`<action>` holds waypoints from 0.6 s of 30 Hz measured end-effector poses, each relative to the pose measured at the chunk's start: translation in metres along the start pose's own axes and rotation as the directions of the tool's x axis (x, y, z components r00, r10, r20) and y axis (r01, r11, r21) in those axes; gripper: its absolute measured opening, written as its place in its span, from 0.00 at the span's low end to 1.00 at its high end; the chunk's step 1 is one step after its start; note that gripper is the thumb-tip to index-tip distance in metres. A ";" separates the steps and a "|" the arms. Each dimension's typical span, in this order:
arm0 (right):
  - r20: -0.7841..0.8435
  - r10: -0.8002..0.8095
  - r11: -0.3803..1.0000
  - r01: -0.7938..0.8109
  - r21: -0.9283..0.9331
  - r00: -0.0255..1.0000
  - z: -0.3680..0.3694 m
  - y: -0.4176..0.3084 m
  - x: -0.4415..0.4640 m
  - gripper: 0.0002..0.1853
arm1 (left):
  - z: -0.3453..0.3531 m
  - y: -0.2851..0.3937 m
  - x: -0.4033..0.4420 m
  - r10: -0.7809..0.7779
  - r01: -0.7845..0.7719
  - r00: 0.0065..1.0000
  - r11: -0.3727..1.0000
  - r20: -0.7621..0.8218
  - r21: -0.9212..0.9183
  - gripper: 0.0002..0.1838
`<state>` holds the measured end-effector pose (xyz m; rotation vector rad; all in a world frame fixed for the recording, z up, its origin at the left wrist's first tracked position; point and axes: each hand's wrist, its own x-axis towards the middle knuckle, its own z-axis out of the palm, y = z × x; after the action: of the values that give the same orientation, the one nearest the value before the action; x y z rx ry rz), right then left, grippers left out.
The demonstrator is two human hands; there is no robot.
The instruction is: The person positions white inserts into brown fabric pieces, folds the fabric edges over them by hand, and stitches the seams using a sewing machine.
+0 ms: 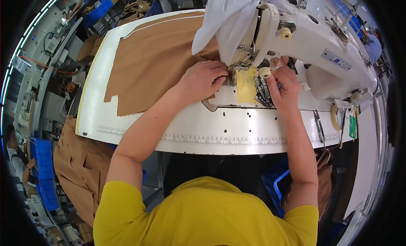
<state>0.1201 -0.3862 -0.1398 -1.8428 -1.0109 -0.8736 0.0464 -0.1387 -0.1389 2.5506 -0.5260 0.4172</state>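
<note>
Brown fabric [156,68] lies flat on the sewing machine table, its right end reaching the presser foot [231,74]. My left hand [205,80] is closed on the fabric's edge, fingertips right beside the needle area. To the right of the needle, my right hand [286,86] is closed, thumb and fingers drawn together over a fanned stack of black-and-white labels [263,93]. The machine's cream knob [264,72] partly covers those fingertips, so what they pinch cannot be made out. Under the labels is a yellow plate [245,87].
The white sewing machine [313,42] arches over my right hand, with white cloth [230,21] draped on its head. Thread snips [319,126] and a tape roll [336,117] lie at the right. More brown fabric [82,161] hangs at the left; a blue basket [277,184] stands below.
</note>
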 end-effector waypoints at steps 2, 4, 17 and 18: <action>0.000 -0.032 0.999 0.032 -0.024 0.999 0.000 0.001 0.003 0.08 | -0.014 -0.011 0.010 -0.006 0.005 1.000 0.980 0.007 0.198 0.11; 0.084 -0.029 0.998 0.033 -0.054 0.996 -0.002 0.000 0.003 0.07 | -0.031 -0.028 0.026 0.025 -0.043 0.997 0.964 0.072 0.261 0.12; 0.453 -0.131 0.986 0.068 0.153 0.882 0.001 -0.031 -0.006 0.07 | -0.023 -0.049 -0.051 -0.610 0.618 0.774 0.667 -0.172 0.416 0.35; 0.456 -0.139 0.984 0.069 0.166 0.879 0.004 -0.040 -0.007 0.07 | -0.024 -0.034 -0.060 -0.619 0.628 0.765 0.657 -0.177 0.417 0.35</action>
<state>0.0818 -0.3722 -0.1339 -1.9288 -1.4430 -0.3995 0.0042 -0.0817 -0.1565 2.9452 0.5530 0.3253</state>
